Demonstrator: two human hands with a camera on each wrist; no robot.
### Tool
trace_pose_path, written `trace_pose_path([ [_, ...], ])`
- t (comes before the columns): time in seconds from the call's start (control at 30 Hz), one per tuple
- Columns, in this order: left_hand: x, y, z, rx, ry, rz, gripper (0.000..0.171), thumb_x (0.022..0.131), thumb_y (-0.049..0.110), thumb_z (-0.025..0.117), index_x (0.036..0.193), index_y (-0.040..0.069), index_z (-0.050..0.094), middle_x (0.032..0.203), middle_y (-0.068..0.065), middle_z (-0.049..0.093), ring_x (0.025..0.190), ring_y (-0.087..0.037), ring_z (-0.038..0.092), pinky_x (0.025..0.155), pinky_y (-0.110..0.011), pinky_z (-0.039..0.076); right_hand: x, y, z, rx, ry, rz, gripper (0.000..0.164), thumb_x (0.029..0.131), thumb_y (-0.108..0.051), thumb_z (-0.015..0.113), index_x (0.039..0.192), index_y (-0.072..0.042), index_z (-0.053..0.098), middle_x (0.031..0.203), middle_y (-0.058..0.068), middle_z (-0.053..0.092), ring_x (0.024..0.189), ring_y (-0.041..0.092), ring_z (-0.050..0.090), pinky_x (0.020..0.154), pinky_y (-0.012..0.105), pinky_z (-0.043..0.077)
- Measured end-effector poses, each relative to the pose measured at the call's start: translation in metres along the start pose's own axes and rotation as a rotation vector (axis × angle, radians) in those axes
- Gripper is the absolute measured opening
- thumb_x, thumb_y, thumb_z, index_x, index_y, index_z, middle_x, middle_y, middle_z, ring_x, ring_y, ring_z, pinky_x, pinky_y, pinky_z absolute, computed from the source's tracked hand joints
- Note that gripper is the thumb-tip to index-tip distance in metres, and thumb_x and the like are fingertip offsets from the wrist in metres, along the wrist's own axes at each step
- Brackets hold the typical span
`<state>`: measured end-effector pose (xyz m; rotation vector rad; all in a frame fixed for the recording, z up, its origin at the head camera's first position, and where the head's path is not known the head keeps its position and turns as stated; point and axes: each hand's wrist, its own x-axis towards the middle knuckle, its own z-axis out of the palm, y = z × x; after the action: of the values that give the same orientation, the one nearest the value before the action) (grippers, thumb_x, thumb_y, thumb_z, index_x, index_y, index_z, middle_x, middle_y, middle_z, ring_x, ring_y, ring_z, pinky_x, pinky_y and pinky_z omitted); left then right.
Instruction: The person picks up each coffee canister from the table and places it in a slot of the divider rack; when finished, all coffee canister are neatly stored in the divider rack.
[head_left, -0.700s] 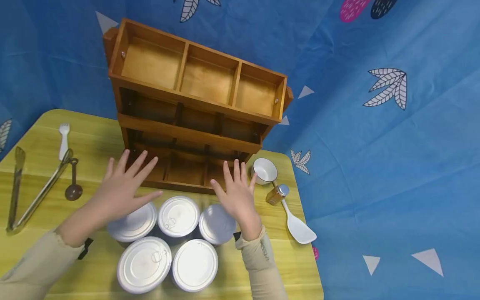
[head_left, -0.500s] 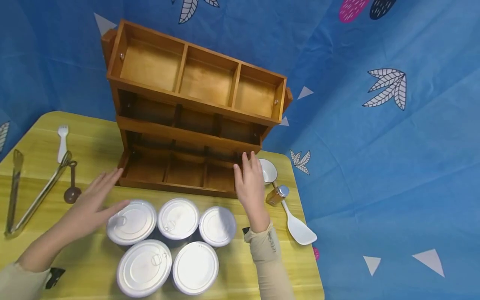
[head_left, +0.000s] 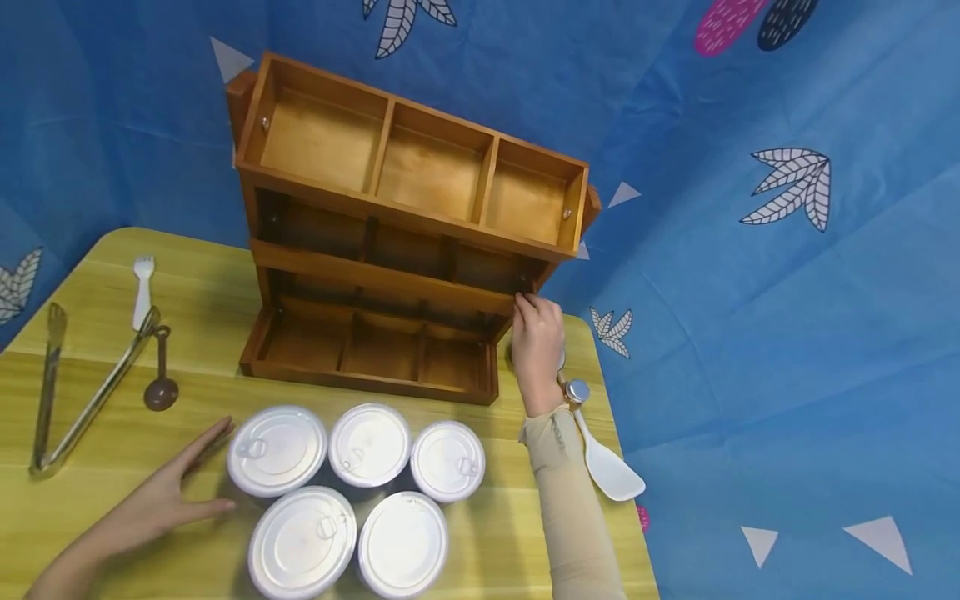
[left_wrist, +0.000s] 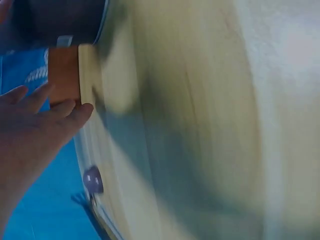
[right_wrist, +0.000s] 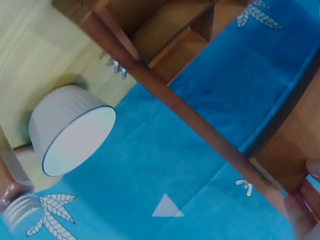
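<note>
One three-tiered brown wooden rack (head_left: 412,212), at the far edge of the yellow wood-grain surface (head_left: 495,550), towards its far right corner; right hand (head_left: 538,346), thumb and fingers pinching the right end of the middle tier (head_left: 390,275). Left hand (head_left: 168,500), fingers spread, just beside five round pale-lidded cans (head_left: 276,450). Best handling, I'd judge: a firm pinch, lowest tier (head_left: 367,385) flat, knuckles clear of the white round cup (right_wrist: 62,117).

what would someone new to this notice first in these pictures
The eye would likely fall first on the tall wooden rack, its three tiers divided into compartments, standing at the back of the table with the right hand holding its right side. Next come the five pale-lidded cans grouped in front of it, with the left hand held open to their left.
</note>
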<state>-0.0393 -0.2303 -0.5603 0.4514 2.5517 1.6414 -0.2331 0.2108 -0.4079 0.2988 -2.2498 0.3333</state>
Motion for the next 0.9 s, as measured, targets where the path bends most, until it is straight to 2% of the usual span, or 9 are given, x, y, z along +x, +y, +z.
trace_pose_path([
  [0.07, 0.006, 0.002, 0.005, 0.014, 0.009, 0.027, 0.112, 0.07, 0.006, 0.085, 0.158, 0.009, 0.015, 0.156, 0.026, 0.018, 0.126, 0.032, 0.015, 0.099, 0.008, 0.015, 0.002, 0.001, 0.0, -0.016, 0.006, -0.001, 0.016, 0.092, -0.008, 0.067, 0.103, -0.002, 0.077, 0.101, 0.014, 0.075, 0.095, 0.031, 0.066, 0.086, 0.04, 0.055],
  [0.13, 0.01, 0.003, 0.009, -0.014, 0.002, 0.029, 0.115, 0.066, 0.007, 0.086, 0.158, 0.009, 0.017, 0.163, 0.001, 0.024, 0.125, 0.031, 0.018, 0.099, 0.008, 0.013, 0.003, 0.001, 0.0, -0.025, 0.0, 0.003, 0.015, 0.091, -0.009, 0.068, 0.101, -0.002, 0.077, 0.1, 0.013, 0.076, 0.094, 0.031, 0.066, 0.086, 0.039, 0.055],
  [0.2, 0.015, 0.005, 0.013, -0.063, -0.016, 0.026, 0.115, 0.065, 0.007, 0.087, 0.157, 0.009, 0.019, 0.157, -0.021, 0.032, 0.125, 0.028, 0.022, 0.1, 0.006, 0.015, 0.004, 0.001, -0.001, -0.025, -0.008, 0.005, 0.015, 0.091, -0.009, 0.069, 0.101, -0.002, 0.078, 0.1, 0.013, 0.076, 0.094, 0.031, 0.067, 0.086, 0.039, 0.055],
  [0.23, 0.017, 0.006, 0.015, -0.086, -0.027, 0.028, 0.115, 0.064, 0.006, 0.088, 0.157, 0.009, 0.02, 0.153, -0.024, 0.037, 0.126, 0.027, 0.025, 0.102, 0.004, 0.017, 0.005, 0.0, -0.001, -0.026, -0.012, 0.005, 0.015, 0.091, -0.009, 0.068, 0.101, -0.002, 0.078, 0.1, 0.013, 0.076, 0.094, 0.031, 0.067, 0.086, 0.039, 0.056],
  [0.33, 0.023, 0.007, 0.021, -0.15, -0.054, 0.068, 0.114, 0.063, 0.006, 0.089, 0.156, 0.01, 0.023, 0.15, 0.0, 0.046, 0.126, 0.022, 0.034, 0.103, -0.001, 0.026, 0.006, -0.001, -0.002, -0.029, -0.018, 0.008, 0.015, 0.091, -0.01, 0.068, 0.101, -0.003, 0.078, 0.1, 0.012, 0.076, 0.093, 0.031, 0.067, 0.086, 0.039, 0.055],
  [0.43, 0.026, 0.006, 0.027, -0.183, -0.063, 0.116, 0.117, 0.061, 0.006, 0.091, 0.156, 0.012, 0.023, 0.143, 0.027, 0.043, 0.128, 0.018, 0.038, 0.102, -0.002, 0.029, 0.006, -0.001, -0.002, -0.034, -0.013, 0.016, 0.015, 0.091, -0.01, 0.069, 0.101, -0.003, 0.078, 0.1, 0.012, 0.077, 0.093, 0.03, 0.067, 0.086, 0.038, 0.056],
  [0.5, 0.027, 0.004, 0.028, -0.18, -0.057, 0.134, 0.119, 0.06, 0.006, 0.092, 0.156, 0.012, 0.022, 0.142, 0.031, 0.041, 0.128, 0.019, 0.038, 0.103, -0.001, 0.028, 0.006, -0.001, -0.002, -0.034, -0.008, 0.023, 0.015, 0.091, -0.01, 0.069, 0.1, -0.003, 0.078, 0.099, 0.012, 0.077, 0.093, 0.031, 0.067, 0.085, 0.039, 0.056],
  [0.73, 0.031, -0.002, 0.029, -0.151, -0.031, 0.133, 0.12, 0.057, 0.008, 0.094, 0.155, 0.014, 0.025, 0.14, 0.03, 0.043, 0.127, 0.018, 0.039, 0.102, 0.0, 0.027, 0.006, -0.001, -0.003, -0.027, 0.013, 0.049, 0.014, 0.09, -0.008, 0.069, 0.1, -0.003, 0.078, 0.099, 0.012, 0.077, 0.093, 0.031, 0.067, 0.085, 0.039, 0.056],
  [0.9, 0.028, -0.005, 0.034, -0.132, 0.042, 0.118, 0.12, 0.053, 0.007, 0.095, 0.153, 0.012, 0.03, 0.137, 0.031, 0.045, 0.125, 0.019, 0.04, 0.101, 0.002, 0.027, 0.004, -0.002, -0.002, -0.036, 0.009, 0.032, 0.014, 0.09, -0.008, 0.069, 0.099, -0.003, 0.078, 0.098, 0.012, 0.077, 0.092, 0.031, 0.068, 0.084, 0.04, 0.056],
])
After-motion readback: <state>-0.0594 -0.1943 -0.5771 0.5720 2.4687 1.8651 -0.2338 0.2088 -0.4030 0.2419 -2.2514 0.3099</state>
